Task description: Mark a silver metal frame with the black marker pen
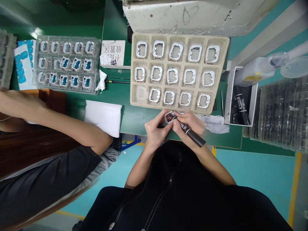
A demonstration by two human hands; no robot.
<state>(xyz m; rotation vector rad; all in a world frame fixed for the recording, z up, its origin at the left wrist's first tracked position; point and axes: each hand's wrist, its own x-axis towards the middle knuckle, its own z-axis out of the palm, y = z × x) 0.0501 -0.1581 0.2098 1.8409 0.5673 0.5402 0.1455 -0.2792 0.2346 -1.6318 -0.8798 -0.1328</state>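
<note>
White frame (166, 118), held just over the near edge of the green table (130, 118), in front of my body. On the table, beyond my hands, lies a beige moulded tray (140, 94) with fourteen similar frames (172, 76) in its pockets. Farther left is a clear plastic tray (97, 54) bearing three rows of parts, several with blue-green pieces. Right of the beige tray stands an open white box (255, 99) containing a bottle (255, 70). My left hand (154, 130) pinches the frame between thumb and fingers; my right hand (190, 123) is closed around a black marker (193, 135), its far end at the frame. Whether the tip touches, I cannot tell.
</note>
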